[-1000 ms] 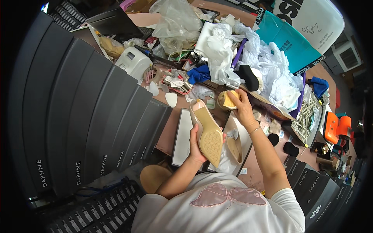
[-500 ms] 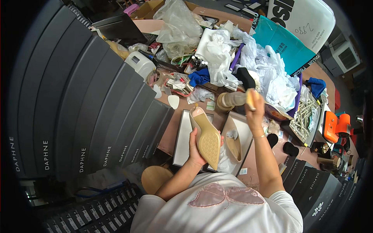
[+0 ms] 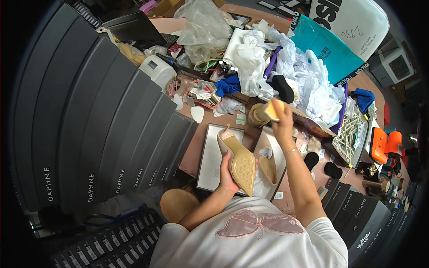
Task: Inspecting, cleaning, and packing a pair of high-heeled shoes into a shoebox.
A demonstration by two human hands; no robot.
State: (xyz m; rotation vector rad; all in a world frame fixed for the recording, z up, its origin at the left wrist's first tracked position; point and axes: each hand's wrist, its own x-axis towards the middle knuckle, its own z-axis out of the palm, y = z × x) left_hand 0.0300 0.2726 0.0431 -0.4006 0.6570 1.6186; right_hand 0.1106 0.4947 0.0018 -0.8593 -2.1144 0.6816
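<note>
My left hand [image 3: 229,176] is closed around a beige heeled shoe [image 3: 241,165], held sole up with its thin heel pointing away from me. In my right hand [image 3: 283,126] a yellow sponge [image 3: 271,110] is pinched, raised beside a beige round container [image 3: 257,116] and apart from the shoe. A matching shoe [image 3: 267,165] lies in the open shoebox [image 3: 282,161], with crumpled white paper inside it. The held shoe hangs over a white-lined box part [image 3: 209,156] and hides some of it.
Tall stacks of grey shoeboxes [image 3: 107,120] rise at left; more boxes [image 3: 353,201] stand at lower right. White plastic bags [image 3: 308,85] heap at the back. A tray of thin sticks [image 3: 353,138] and an orange device [image 3: 388,145] sit at right. A round stool [image 3: 178,204] is lower left.
My right hand has moved a little left with the sponge, now near the beige container. My left hand and the shoe have shifted only slightly.
</note>
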